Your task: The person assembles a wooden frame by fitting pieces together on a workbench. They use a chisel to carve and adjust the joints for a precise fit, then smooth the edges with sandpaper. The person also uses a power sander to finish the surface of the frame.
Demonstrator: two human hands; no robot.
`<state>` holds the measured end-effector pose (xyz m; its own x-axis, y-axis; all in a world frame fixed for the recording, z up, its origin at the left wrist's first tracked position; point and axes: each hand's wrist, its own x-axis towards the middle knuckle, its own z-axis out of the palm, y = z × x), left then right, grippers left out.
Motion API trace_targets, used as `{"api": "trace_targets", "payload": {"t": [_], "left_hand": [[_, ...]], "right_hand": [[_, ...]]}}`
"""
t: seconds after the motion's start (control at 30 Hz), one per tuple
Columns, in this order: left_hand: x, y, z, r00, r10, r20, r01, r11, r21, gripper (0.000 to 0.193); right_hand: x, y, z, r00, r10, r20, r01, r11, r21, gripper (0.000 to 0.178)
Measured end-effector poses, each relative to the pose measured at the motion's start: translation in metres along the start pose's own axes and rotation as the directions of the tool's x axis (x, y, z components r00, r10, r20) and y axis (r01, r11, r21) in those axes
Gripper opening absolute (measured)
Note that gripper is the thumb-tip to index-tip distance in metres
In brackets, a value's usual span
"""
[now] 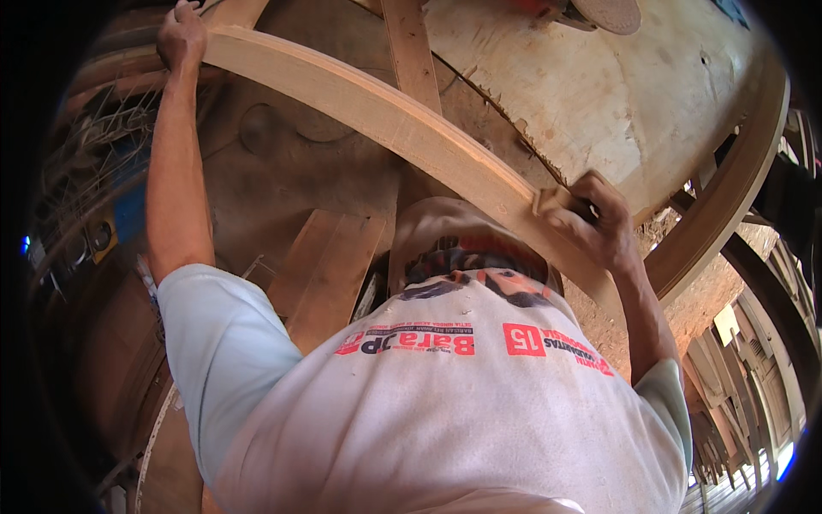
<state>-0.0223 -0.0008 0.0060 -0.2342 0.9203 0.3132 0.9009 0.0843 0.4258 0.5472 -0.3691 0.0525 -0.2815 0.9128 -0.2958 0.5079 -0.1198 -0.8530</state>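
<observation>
A long curved wooden piece (368, 110) with a stepped edge runs from the upper left down toward the right, in front of my chest. At its far left end, my left hand (182, 38) is closed around the wood with the arm stretched out. My right hand (595, 218) grips a small tan block (550, 204) and presses it against the edge of the piece near its right part. The hand hides much of the block, so I cannot tell what it is made of.
A large pale worn board (599, 94) lies beyond the piece. Another curved wooden piece (728, 206) stands at the right. A flat plank (330, 265) lies below on the left, and many wood strips (736, 385) are stacked at the lower right.
</observation>
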Motion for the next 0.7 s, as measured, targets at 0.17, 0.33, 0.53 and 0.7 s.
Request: {"api": "trace_targets", "payload": {"t": [0.17,0.33,0.53,0.7], "left_hand": [[0.006,-0.001,0.0,1.0,0.016,0.025,-0.016,1.0,-0.002,0.054],[0.008,0.021,0.009,0.999,0.044,-0.001,-0.044,0.999,-0.019,0.054],[0.0,0.009,-0.005,1.0,-0.029,0.001,0.029,0.999,0.014,0.054],[0.017,0.007,0.002,0.997,0.051,0.052,-0.053,0.998,0.032,0.056]], "right_hand": [[0.042,-0.022,0.02,0.997,-0.055,-0.048,0.057,0.998,0.041,0.035],[0.121,-0.056,0.056,0.962,-0.253,-0.107,0.259,0.965,0.049,0.042],[-0.037,-0.008,0.001,0.967,0.117,-0.228,-0.149,0.981,-0.128,0.031],[-0.037,-0.021,0.019,0.912,0.182,-0.368,-0.245,0.961,-0.131,0.029]]}}
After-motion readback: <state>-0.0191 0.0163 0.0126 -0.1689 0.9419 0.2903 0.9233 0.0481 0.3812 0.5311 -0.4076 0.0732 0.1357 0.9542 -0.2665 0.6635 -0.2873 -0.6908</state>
